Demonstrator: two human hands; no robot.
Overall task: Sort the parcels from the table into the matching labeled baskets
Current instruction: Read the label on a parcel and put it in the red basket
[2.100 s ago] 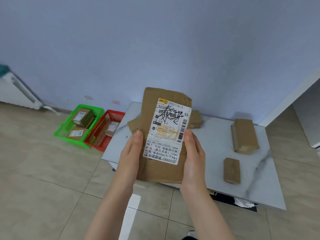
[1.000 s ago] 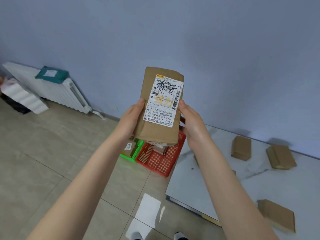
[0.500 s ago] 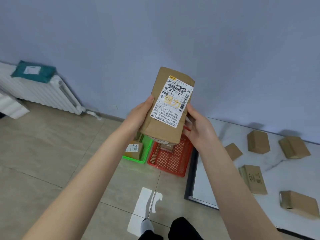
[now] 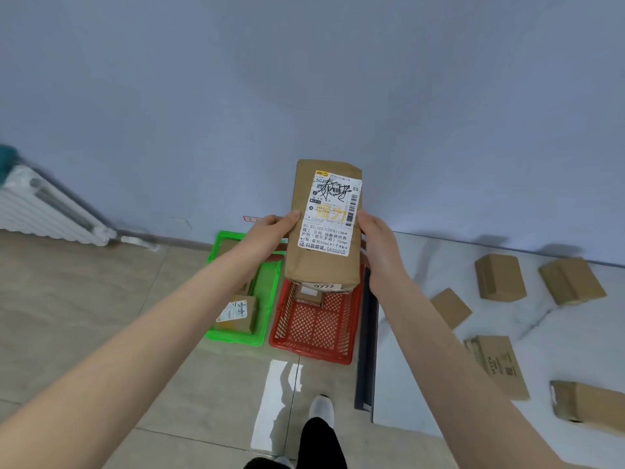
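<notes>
I hold a tall brown parcel [image 4: 321,262] with a white shipping label upright between both hands. My left hand [image 4: 270,228] grips its left edge and my right hand [image 4: 375,242] grips its right edge. It hangs above the far end of the red basket [image 4: 314,333], which sits on the floor and holds parcels partly hidden behind the one I carry. Left of it is the green basket [image 4: 267,299] with a labeled brown parcel [image 4: 236,314] inside. Several brown parcels, such as one [image 4: 500,277], lie on the marble table [image 4: 422,367] to the right.
A white radiator [image 4: 44,208] stands along the wall at the left. My foot in a white shoe [image 4: 321,409] is on the tiled floor just before the red basket. The table's dark edge [image 4: 367,350] runs close beside the red basket.
I have stepped toward the baskets and the view has swung down; the parcel, still held in both hands, now hangs upright over the red basket instead of left of the table.
</notes>
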